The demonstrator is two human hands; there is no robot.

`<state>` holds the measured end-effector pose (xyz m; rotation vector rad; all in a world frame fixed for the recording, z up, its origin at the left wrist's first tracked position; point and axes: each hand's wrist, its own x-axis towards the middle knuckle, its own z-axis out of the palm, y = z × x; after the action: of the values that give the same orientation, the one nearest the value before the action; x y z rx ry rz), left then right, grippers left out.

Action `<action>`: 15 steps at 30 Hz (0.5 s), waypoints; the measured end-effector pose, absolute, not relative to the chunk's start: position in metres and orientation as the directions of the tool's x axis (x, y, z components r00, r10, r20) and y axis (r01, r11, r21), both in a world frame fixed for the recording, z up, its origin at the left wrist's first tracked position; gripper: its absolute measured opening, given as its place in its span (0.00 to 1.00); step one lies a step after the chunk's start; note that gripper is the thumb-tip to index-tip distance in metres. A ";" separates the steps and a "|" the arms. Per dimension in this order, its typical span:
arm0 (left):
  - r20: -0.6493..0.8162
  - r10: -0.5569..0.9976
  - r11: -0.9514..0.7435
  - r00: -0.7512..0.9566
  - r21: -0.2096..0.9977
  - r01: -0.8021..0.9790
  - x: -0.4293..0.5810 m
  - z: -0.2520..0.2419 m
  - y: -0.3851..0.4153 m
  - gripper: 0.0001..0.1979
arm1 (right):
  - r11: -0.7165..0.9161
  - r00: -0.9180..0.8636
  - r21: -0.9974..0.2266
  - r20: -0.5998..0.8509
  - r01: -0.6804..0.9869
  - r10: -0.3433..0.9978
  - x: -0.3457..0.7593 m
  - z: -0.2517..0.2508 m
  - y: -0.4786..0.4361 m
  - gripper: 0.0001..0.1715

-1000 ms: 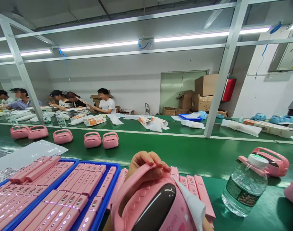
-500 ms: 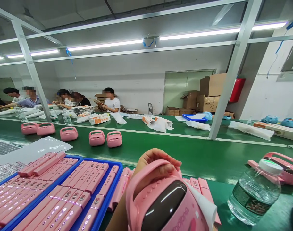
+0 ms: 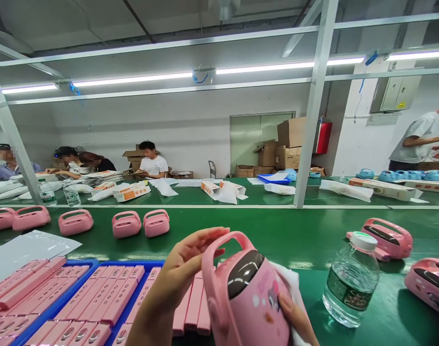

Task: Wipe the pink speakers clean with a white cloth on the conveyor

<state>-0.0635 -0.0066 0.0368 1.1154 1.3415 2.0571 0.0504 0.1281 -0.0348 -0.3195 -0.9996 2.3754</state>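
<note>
My left hand (image 3: 185, 264) grips the top of the handle of a pink plastic handled device (image 3: 246, 298), which has a glossy dark panel and a printed cartoon pattern. My right hand (image 3: 293, 315) holds the device's lower right side, with a white cloth (image 3: 289, 278) between them. The cloth covers part of the device's right edge. The device's underside is hidden from me.
Two blue trays (image 3: 86, 263) of pink bars sit left of my hands. To the right stand a water bottle (image 3: 351, 283) and more pink devices (image 3: 387, 239). Several pink devices (image 3: 126, 224) line the green workbench (image 3: 313, 235). Co-workers sit beyond it.
The device has turned, showing its patterned face and more of its dark panel. My right hand has come into view on the cloth, and my left fingers have straightened along the handle.
</note>
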 end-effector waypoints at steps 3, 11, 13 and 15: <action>0.408 0.787 -0.477 -0.463 0.878 -0.037 -0.061 0.030 0.004 0.25 | -0.602 -0.814 -0.682 -0.017 -0.416 0.581 0.050 -0.025 0.140 0.13; 0.442 0.629 -0.483 -0.640 0.867 0.125 -0.028 0.012 0.046 0.24 | -0.741 -0.890 -0.580 -0.058 -0.339 0.453 0.056 -0.014 0.135 0.19; 0.437 0.567 -0.515 -0.699 0.850 0.114 -0.026 0.012 0.048 0.21 | -0.694 -0.884 -0.637 -0.040 -0.336 0.465 0.054 -0.014 0.137 0.21; 0.375 0.552 -0.523 -0.745 0.851 0.040 -0.026 0.012 0.049 0.19 | -0.589 -0.834 -0.720 -0.025 -0.367 0.551 0.053 -0.018 0.142 0.20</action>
<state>-0.0261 0.0488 0.0117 0.9170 1.3213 2.3222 0.0527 0.1417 -0.0175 -0.3349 -1.0064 2.3912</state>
